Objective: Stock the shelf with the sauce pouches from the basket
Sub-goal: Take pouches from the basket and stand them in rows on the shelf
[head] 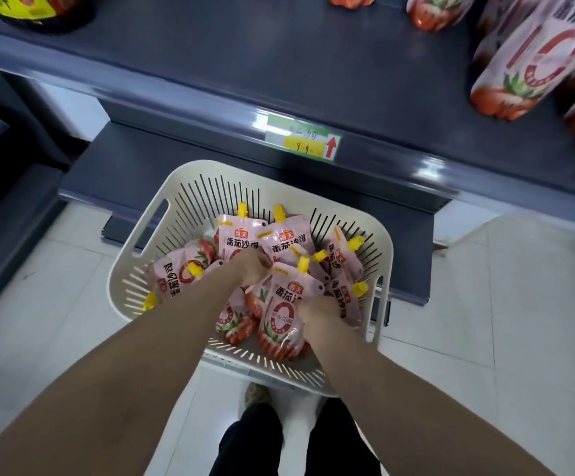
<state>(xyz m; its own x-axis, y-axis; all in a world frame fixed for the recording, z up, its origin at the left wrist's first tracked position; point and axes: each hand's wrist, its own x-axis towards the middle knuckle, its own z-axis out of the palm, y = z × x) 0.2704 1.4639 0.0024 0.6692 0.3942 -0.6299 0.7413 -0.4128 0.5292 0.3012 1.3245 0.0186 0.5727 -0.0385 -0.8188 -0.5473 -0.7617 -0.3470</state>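
Both hands are down in the basket, which sits on the floor below the shelf. My right hand grips the front pouch by its edge, at the basket's near wall, yellow cap up. My left hand is curled among the sauce pouches at the basket's middle, and I can't tell if it has one. The risk is this one-edge grip on a soft, slick pouch: it could sag and slip on the lift, or snag neighbouring caps. Stocked pouches stand above and right of the basket.
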